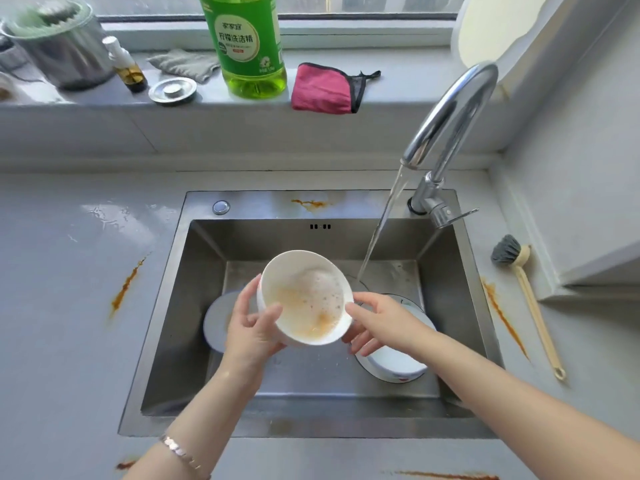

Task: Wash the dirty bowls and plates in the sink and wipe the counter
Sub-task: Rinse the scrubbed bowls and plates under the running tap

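Over the sink [194, 306], a tilted white bowl [304, 299] holds orange-stained suds, so the washing looks only just begun. The left hand [254, 327] grips the bowl's left side, thumb curled over the rim. The right hand [377, 323] pinches the right rim, thumb on top, fingers [358, 342] beneath. Tap water [381, 230] falls into the sink just behind the bowl. On the sink floor wait a grey plate [216, 320] and another dish [394, 365]. Orange smears [126, 287] mark the desk [69, 341] either side of the sink, not yet wiped.

Domestic kitchen: steel sink [188, 306] under the right hand [377, 323], running tap [453, 109] and green detergent bottle [247, 46] beyond it, dish brush [533, 306] to its right.
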Motion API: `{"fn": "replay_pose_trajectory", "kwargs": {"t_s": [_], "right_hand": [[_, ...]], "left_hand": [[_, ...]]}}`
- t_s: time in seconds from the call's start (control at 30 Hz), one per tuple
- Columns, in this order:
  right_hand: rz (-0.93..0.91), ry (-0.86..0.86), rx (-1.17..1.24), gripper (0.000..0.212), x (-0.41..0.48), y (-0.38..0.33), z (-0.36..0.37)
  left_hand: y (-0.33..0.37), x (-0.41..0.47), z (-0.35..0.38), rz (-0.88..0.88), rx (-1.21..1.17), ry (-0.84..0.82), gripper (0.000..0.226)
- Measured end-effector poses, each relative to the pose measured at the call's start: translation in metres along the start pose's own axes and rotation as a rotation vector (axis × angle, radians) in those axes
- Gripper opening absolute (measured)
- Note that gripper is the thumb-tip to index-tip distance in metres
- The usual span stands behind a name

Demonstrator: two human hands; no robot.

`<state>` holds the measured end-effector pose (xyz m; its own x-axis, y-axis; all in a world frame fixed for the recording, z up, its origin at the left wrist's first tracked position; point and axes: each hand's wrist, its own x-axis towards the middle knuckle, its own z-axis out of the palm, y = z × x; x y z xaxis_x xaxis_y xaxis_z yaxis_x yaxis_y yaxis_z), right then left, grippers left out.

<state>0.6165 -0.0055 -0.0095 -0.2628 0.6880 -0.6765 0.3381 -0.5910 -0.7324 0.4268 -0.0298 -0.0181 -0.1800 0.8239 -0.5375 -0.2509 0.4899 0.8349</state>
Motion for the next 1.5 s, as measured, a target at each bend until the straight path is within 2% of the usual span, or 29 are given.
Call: {"fn": "replay_pose_trajectory", "kwargs": {"t_s": [0.1,0.27,0.37,0.4,0.47,0.53,0.57,0.63,0.7,0.77,0.83,0.9,0.93,1.0,1.07,1.1,1.13,1.2,1.27,1.3,1.4,1.47,1.5], "right_hand": [[-0.023,0.112,-0.136,0.047,0.002,0.010,-0.009],[-0.082,0.198,-0.447,0.041,0.001,0.023,-0.024],[-0.105,0.222,-0.684,0.038,0.001,0.024,-0.031],[-0.113,0.236,-0.750,0.039,0.002,0.024,-0.033],[-0.177,0.233,-0.838,0.044,0.003,0.024,-0.035],[-0.297,0.183,-0.858,0.057,0.007,0.021,-0.036],[-0.367,0.144,-0.853,0.067,0.008,0.015,-0.034],[-0.470,0.060,-0.839,0.082,0.015,0.006,-0.026],[-0.541,-0.009,-0.819,0.085,0.021,-0.003,-0.018],[-0.650,-0.021,-0.862,0.072,0.027,-0.005,-0.028],[-0.845,-0.027,-1.057,0.053,0.036,-0.003,-0.055],[-0.950,-0.029,-1.272,0.041,0.056,0.007,-0.087],[-0.957,-0.010,-1.363,0.044,0.061,0.007,-0.096],[-0.834,0.053,-1.419,0.058,0.060,-0.003,-0.085],[-0.667,0.058,-1.233,0.066,0.054,-0.006,-0.057],[-0.645,0.052,-1.133,0.064,0.051,-0.004,-0.049],[-0.697,-0.003,-1.062,0.060,0.048,0.000,-0.044],[-0.792,-0.110,-1.139,0.055,0.044,0.005,-0.053],[-0.852,-0.049,-1.311,0.055,0.059,0.013,-0.077],[-0.863,0.015,-1.435,0.060,0.065,0.009,-0.083],[-0.705,0.066,-1.644,0.087,0.071,-0.014,-0.080],[-0.465,-0.106,-1.636,0.106,0.069,-0.028,-0.069],[-0.447,-0.164,-1.544,0.115,0.067,-0.032,-0.060]], "left_hand": [[0.010,0.005,0.001,0.188,0.397,0.088,0.062],[0.029,0.006,0.000,0.482,1.222,0.205,0.070],[0.027,0.012,-0.005,0.726,1.434,0.174,0.079],[0.029,0.013,-0.004,0.738,1.441,0.172,0.078],[0.037,0.017,0.005,0.565,1.300,0.182,0.068],[0.046,0.022,0.019,0.362,0.925,0.131,0.051],[0.045,0.026,0.028,0.319,0.749,0.108,0.044],[0.042,0.033,0.048,0.258,0.521,0.068,0.038],[0.040,0.039,0.068,0.157,0.367,0.015,0.039],[0.041,0.045,0.079,0.088,0.315,-0.035,0.038],[0.046,0.051,0.080,0.044,0.325,-0.089,0.043],[0.049,0.055,0.079,0.018,0.363,-0.145,0.042],[0.050,0.055,0.081,0.018,0.378,-0.153,0.038],[0.052,0.057,0.085,0.032,0.357,-0.104,0.031],[0.052,0.060,0.088,0.046,0.322,-0.049,0.031],[0.053,0.061,0.088,0.050,0.318,-0.044,0.031],[0.054,0.062,0.087,0.048,0.327,-0.061,0.033],[0.058,0.063,0.082,0.021,0.373,-0.113,0.038],[0.062,0.064,0.078,-0.024,0.413,-0.158,0.034],[0.063,0.065,0.077,-0.047,0.407,-0.172,0.028],[0.059,0.065,0.078,-0.073,0.357,-0.186,0.026],[0.056,0.064,0.080,-0.065,0.365,-0.194,0.029],[0.055,0.063,0.081,-0.063,0.372,-0.200,0.031]]}}
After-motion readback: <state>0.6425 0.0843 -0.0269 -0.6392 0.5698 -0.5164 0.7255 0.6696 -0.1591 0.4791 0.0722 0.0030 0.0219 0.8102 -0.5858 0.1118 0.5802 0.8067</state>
